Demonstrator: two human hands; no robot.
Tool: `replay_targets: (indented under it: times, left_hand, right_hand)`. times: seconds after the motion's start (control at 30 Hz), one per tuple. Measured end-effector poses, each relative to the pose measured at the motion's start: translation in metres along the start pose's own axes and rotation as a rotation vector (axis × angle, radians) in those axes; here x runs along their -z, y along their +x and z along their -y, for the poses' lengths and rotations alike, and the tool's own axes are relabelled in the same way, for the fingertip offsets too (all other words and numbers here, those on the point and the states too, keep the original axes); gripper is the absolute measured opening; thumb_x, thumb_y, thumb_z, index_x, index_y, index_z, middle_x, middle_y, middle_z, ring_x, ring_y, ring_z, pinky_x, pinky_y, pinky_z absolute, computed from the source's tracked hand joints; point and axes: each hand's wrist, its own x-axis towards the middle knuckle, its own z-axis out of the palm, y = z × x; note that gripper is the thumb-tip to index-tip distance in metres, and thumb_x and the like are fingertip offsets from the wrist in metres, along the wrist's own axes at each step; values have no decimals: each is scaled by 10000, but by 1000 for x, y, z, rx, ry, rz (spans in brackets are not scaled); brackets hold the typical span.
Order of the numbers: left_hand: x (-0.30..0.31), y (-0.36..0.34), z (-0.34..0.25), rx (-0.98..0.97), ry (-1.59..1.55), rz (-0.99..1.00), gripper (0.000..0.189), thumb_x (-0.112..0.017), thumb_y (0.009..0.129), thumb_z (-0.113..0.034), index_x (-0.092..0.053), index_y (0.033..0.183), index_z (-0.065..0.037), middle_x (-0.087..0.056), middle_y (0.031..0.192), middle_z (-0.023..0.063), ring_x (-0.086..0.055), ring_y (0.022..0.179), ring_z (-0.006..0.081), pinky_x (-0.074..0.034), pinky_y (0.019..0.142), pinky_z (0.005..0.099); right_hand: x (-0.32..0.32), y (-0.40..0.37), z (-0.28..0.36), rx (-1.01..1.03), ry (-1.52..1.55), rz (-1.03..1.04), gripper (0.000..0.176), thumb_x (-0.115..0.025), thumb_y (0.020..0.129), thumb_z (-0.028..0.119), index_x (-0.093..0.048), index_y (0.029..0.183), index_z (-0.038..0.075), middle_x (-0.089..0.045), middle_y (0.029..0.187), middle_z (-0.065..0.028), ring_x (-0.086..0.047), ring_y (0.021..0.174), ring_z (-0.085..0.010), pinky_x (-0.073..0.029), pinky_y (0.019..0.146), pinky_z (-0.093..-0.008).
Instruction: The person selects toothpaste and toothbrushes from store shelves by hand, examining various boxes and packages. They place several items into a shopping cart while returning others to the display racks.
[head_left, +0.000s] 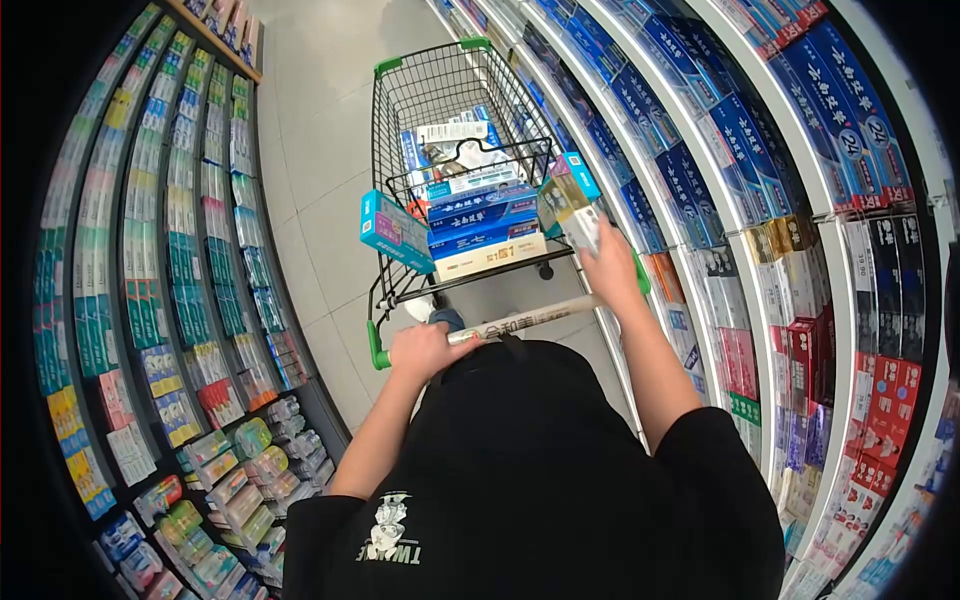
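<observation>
My left hand (428, 350) is wrapped round the left part of the shopping cart handle (540, 318). In my right hand (612, 268) is a slim gold and silver-grey toothpaste box (573, 208), slightly blurred, above the right rear corner of the shopping cart (425, 68). Blue toothpaste boxes (478, 218) are stacked at the near end of the cart, with a cream box (488, 259) in front of them. A teal box (388, 232) juts out at the cart's left side, and another teal box (580, 172) sits at the right, partly behind the held box.
Shelves of toothpaste boxes (735, 145) run close along the right side. On the left, a dark rack holds toothbrush packs (145, 300), with soap-like packages (235, 480) lower down. The tiled aisle floor (315, 150) stretches ahead beside the cart.
</observation>
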Motion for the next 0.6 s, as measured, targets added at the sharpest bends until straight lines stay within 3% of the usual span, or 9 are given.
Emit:
replay_targets:
  times: [0.1,0.43,0.6]
  left_hand:
    - [-2,0,0,4,2,29,816,-590,820,-866,-744,752,-68,-700,644,163,-731,636,349,-565,580,467]
    - [4,2,-8,-27,64,61,854,-538,828,-899,-739,757,-72,-712,654,159,-737,636,344,-587,604,460]
    - [13,11,-2,-31,94,54,852,-536,828,-900,-733,740,-76,-708,646,160,-733,627,342,-584,593,456]
  right_hand:
    - [-19,24,-6,-2,-183,130,659,-688,870,83,-481,1488,-12,-689,1170,-290,-660,1129,-445,-531,967,-541]
    - [-69,81,-1,-139,-137,292,356,-683,911,166,-679,1246,45,-732,1163,-230,-704,1108,-415,-577,947,-520]
    - [-65,75,13,-155,-195,382,554,-668,909,116,-542,1448,133,-671,1225,-253,-687,1149,-442,-586,939,-534]
